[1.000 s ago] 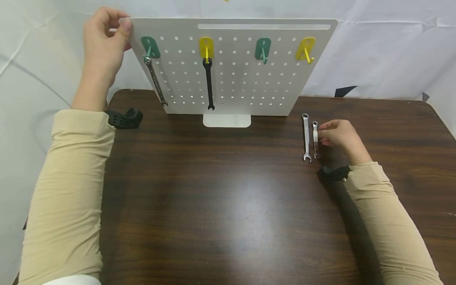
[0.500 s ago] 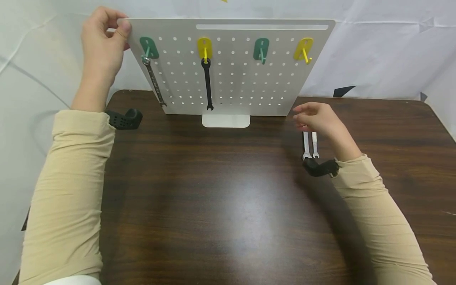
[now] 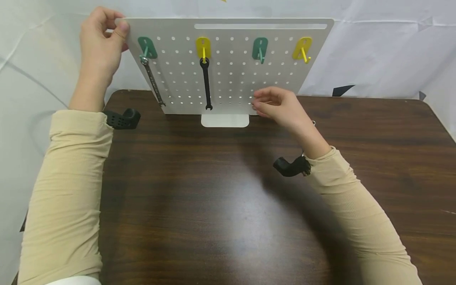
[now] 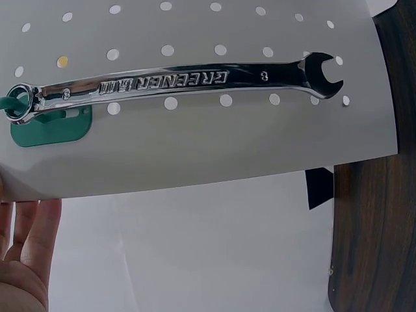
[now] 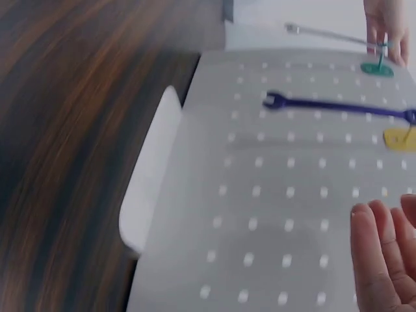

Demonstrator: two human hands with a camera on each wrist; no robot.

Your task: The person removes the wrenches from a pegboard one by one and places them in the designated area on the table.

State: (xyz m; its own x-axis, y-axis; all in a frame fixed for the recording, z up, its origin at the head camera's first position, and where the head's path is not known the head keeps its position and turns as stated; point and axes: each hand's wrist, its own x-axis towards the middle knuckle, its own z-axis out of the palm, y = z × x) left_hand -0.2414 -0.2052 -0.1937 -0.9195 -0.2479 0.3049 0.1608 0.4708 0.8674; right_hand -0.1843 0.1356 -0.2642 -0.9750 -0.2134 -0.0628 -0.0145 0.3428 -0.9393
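Note:
My left hand (image 3: 101, 47) pinches the upper left corner of a grey pegboard (image 3: 228, 85) between thumb and fingers. On its left green hook (image 3: 147, 47) hangs a chrome combination wrench (image 4: 188, 81) by the ring end. A black combination wrench (image 3: 206, 85) hangs from the left yellow hook (image 3: 203, 47). Holding nothing, my right hand (image 3: 278, 105) is in front of the board's lower right part, fingers loosely bent; they show at the right of the right wrist view, over the perforated face. The ring end of a silver wrench (image 3: 313, 123) peeks out behind my right forearm.
Two more hooks, a green hook (image 3: 260, 49) and a yellow hook (image 3: 303, 49), sit bare on the board's right half. The board's white foot (image 3: 225, 120) rests on the dark wooden table (image 3: 199, 190). White sheeting (image 3: 388, 51) hangs behind.
My right hand has moved left from beside the two silver wrenches on the table to the front of the pegboard, its forearm now covering most of them. My left hand keeps its hold.

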